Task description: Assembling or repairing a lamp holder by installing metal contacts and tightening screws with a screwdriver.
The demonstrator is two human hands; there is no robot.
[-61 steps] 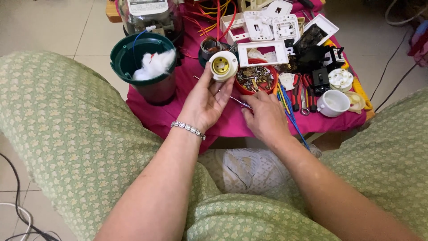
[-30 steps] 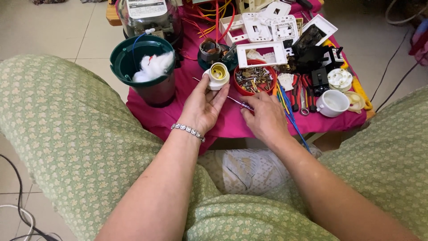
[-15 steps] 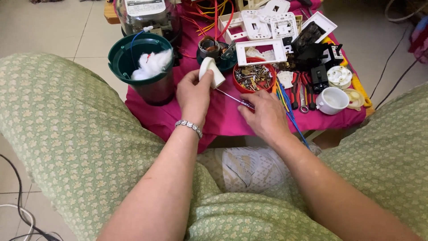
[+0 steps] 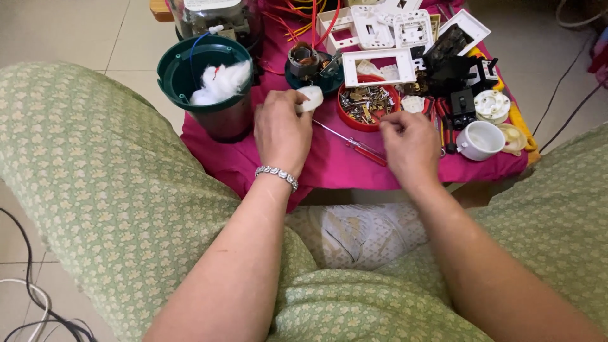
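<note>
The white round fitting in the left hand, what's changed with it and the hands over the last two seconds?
The left hand turned over: the white round fitting, earlier held up with its yellow centre showing, is now lowered toward the pink cloth, still in its grip. The right hand shifted slightly toward the red dish of screws. The screwdriver, green pot and white cup stayed put.

White glossy plastic fitting (image 4: 310, 98) in left hand (image 4: 282, 130). Matt magenta cloth (image 4: 329, 161) under it. Right of fitting: red plastic dish (image 4: 345, 114) w/ shiny metal screws (image 4: 367, 101). Left: dark green plastic tub (image 4: 180, 76), fluffy cotton wad (image 4: 218, 82).
</note>
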